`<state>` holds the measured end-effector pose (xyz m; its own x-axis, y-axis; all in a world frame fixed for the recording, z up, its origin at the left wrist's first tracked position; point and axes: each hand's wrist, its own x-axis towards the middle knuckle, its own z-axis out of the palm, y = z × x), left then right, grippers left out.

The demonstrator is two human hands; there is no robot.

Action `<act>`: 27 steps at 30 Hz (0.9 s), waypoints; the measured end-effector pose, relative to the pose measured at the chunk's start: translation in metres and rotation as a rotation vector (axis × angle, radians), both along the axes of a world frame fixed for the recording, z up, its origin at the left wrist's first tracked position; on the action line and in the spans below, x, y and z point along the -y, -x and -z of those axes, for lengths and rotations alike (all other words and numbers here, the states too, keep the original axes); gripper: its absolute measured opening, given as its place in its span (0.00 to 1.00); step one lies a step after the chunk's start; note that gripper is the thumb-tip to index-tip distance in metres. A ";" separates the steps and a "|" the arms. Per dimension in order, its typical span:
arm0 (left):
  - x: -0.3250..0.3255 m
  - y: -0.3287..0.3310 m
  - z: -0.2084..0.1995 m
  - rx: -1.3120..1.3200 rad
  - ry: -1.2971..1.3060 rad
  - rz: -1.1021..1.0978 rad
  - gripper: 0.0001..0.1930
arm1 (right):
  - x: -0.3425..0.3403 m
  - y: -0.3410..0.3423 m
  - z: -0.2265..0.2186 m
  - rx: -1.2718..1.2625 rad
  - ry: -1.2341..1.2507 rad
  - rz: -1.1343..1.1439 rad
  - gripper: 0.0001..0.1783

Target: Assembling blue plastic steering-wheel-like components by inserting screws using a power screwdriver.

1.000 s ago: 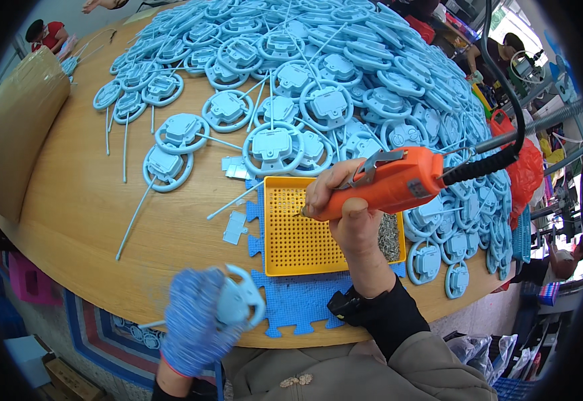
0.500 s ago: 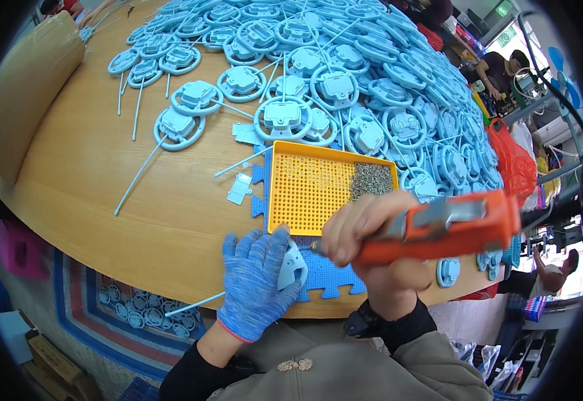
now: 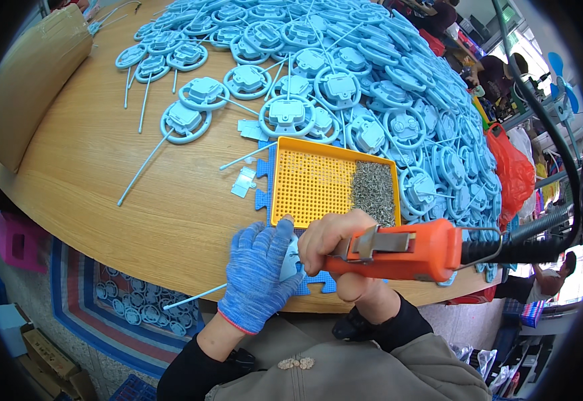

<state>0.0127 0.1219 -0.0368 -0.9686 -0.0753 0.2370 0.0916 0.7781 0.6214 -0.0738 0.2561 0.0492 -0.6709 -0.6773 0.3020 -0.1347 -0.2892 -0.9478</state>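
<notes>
My left hand [image 3: 255,277], in a blue knit glove, is closed over a light blue plastic part [image 3: 289,265] at the table's front edge. A thin rod [image 3: 195,297] sticks out from under the glove to the left; most of the part is hidden. My bare right hand [image 3: 335,242] grips an orange electric screwdriver [image 3: 415,251], lying nearly level with its tip toward the part. That tip is hidden behind my fingers. Just beyond both hands stands a yellow perforated tray [image 3: 335,152] with small metal screws [image 3: 374,190] heaped at its right end.
A large pile of light blue wheel-shaped parts [image 3: 338,90] covers the table's far and right side. A blue foam mat [image 3: 263,190] lies under the tray. A cardboard piece [image 3: 34,87] stands at left, a red bag [image 3: 509,174] at right. The screwdriver's black cable [image 3: 519,248] runs rightward.
My right hand has brought the screwdriver left and slightly down, close against the part in my left hand. The left hand keeps its hold. The view has shifted slightly.
</notes>
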 end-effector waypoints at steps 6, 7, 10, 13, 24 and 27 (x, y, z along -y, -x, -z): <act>0.004 0.004 0.004 0.004 -0.049 0.047 0.44 | 0.008 -0.001 -0.001 0.062 0.039 0.018 0.33; 0.005 0.005 0.004 0.054 -0.067 0.065 0.44 | 0.010 0.000 -0.002 0.054 0.041 0.019 0.33; 0.007 0.003 -0.015 -0.037 -0.074 0.036 0.43 | 0.012 0.004 0.003 0.105 0.028 -0.009 0.32; 0.013 0.003 -0.013 -0.004 -0.067 0.056 0.43 | 0.016 0.002 0.001 0.059 0.101 0.045 0.33; 0.151 0.038 -0.072 0.003 0.287 -0.114 0.49 | -0.007 0.074 0.001 0.015 0.264 0.372 0.34; 0.177 0.116 -0.058 0.061 0.532 -0.216 0.47 | -0.002 0.090 0.011 0.032 0.232 0.432 0.35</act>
